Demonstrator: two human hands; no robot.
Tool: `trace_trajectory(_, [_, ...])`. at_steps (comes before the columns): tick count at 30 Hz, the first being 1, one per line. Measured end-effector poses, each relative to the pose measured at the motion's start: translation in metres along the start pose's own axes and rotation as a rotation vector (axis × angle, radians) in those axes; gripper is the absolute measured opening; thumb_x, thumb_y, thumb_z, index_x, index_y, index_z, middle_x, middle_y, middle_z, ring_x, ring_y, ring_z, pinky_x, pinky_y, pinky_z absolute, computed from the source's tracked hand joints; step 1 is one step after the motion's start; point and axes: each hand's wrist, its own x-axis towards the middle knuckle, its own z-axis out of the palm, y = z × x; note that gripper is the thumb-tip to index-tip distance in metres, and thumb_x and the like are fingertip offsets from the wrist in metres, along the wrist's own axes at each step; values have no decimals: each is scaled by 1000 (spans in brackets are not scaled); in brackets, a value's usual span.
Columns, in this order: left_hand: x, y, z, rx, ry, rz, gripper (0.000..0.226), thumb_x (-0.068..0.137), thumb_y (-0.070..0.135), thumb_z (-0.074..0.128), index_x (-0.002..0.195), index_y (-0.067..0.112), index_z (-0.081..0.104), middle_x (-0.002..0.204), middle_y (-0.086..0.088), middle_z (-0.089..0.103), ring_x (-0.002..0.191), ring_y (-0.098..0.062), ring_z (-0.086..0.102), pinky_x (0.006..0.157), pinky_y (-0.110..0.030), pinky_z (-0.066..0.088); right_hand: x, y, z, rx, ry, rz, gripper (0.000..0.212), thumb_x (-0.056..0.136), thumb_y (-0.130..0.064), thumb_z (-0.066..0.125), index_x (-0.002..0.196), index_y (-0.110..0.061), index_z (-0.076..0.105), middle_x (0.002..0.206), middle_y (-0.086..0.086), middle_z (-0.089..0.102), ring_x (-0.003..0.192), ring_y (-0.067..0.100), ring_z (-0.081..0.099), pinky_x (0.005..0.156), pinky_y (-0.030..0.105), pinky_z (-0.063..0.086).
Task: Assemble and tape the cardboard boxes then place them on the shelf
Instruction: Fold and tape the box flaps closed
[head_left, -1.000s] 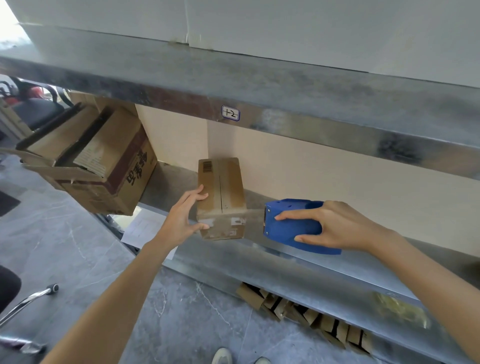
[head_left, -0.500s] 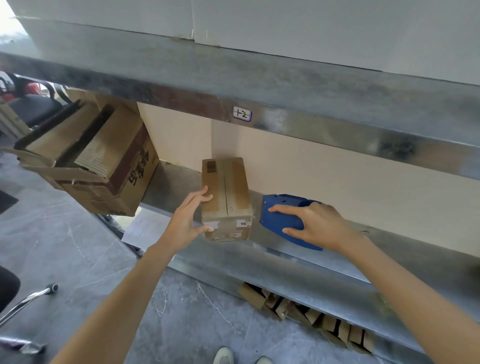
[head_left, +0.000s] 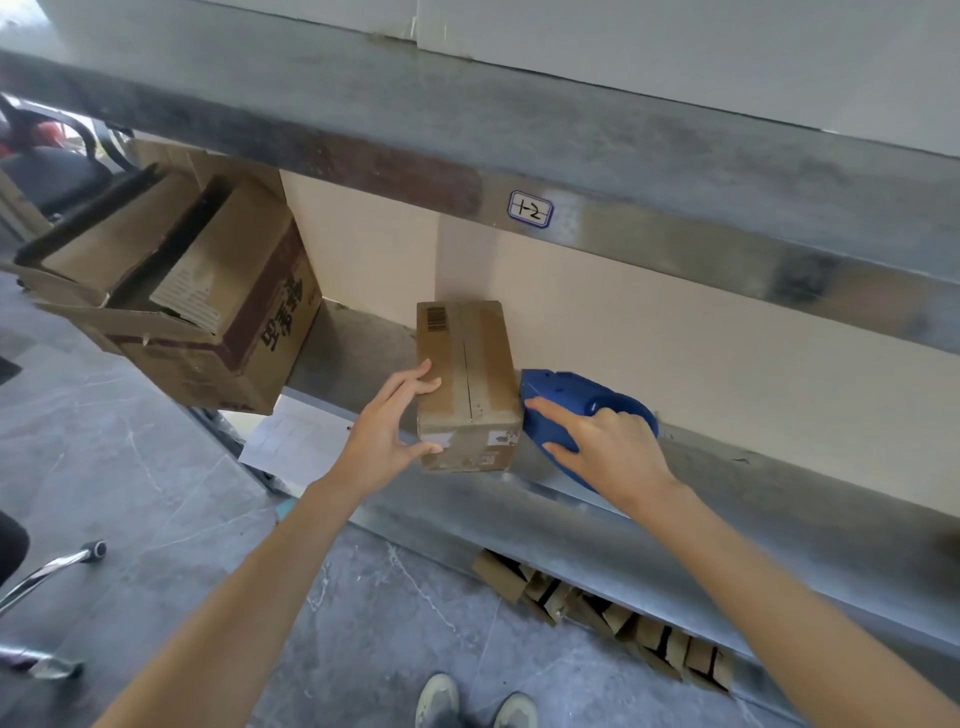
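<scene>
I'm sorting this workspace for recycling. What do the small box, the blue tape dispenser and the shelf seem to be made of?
The small box looks like matte brown cardboard, with glossier tape over its seam. The blue tape dispenser is probably moulded plastic, smooth and uniformly coloured. The shelf is likely sheet metal, dull grey with blurred reflections.

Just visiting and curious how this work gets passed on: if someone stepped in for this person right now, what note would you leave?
Left hand grips the small box at its near left corner. Right hand holds the blue tape dispenser, right beside the box.
The small box sits on the shelf, tape over its top seam.
Done: this box is assembled, taped and shelved.
Left: let go of it; probably build more from the flattened cardboard under the shelf.
</scene>
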Motion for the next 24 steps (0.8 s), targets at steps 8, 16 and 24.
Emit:
trace_trajectory(8, [0, 5, -1, -12, 1, -26, 75, 70, 26, 88, 136, 24, 52, 153, 19, 36, 136, 7, 36, 111, -25, 40, 26, 32, 48, 475, -26, 289, 53, 97, -45, 52, 146, -48, 30, 82, 3, 64, 59, 18, 55, 53, 31, 46])
trace_trajectory(16, [0, 7, -1, -53, -1, -51, 74, 71, 20, 88, 136, 23, 52, 153, 17, 37, 139, 1, 37, 110, -27, 42, 24, 58, 97, 631, -78, 288, 57, 99, -34, 51, 147, -50, 25, 62, 11, 59, 49, 24, 52, 54, 35, 45])
trace_trajectory(24, [0, 6, -1, -41, 2, -69, 75, 71, 21, 89, 136, 24, 52, 153, 16, 37, 138, -1, 37, 109, -27, 43, 29, 60, 105, 684, -45, 315, 80, 97, -34, 59, 153, -48, 3, 62, 19, 56, 50, 30, 50, 55, 46, 51])
